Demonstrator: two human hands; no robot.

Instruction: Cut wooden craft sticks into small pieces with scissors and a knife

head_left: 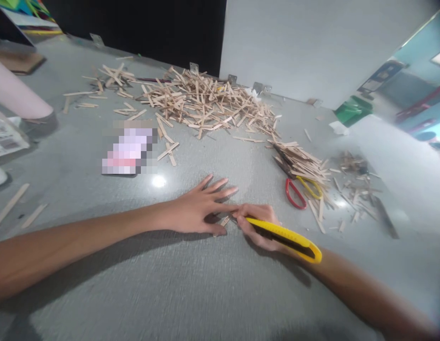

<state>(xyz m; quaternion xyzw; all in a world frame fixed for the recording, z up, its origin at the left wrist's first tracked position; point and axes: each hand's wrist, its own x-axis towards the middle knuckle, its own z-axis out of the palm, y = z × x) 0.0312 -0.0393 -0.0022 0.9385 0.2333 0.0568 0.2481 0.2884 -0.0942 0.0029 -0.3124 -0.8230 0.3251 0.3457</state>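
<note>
My left hand (197,208) lies on the grey table (191,284) with its fingers stretched out, and its thumb and forefinger press down a small piece of wooden stick (225,221). My right hand (259,229) is closed round a yellow utility knife (286,237). The knife's front end meets the stick piece right beside my left fingertips. The blade itself is hidden between the two hands.
A big heap of wooden sticks (202,102) covers the far middle of the table. Scissors with red and yellow handles (298,189) lie among more sticks at the right. Stick scraps (355,184) lie further right, loose sticks (10,206) at the left, a blurred card (129,151) nearby.
</note>
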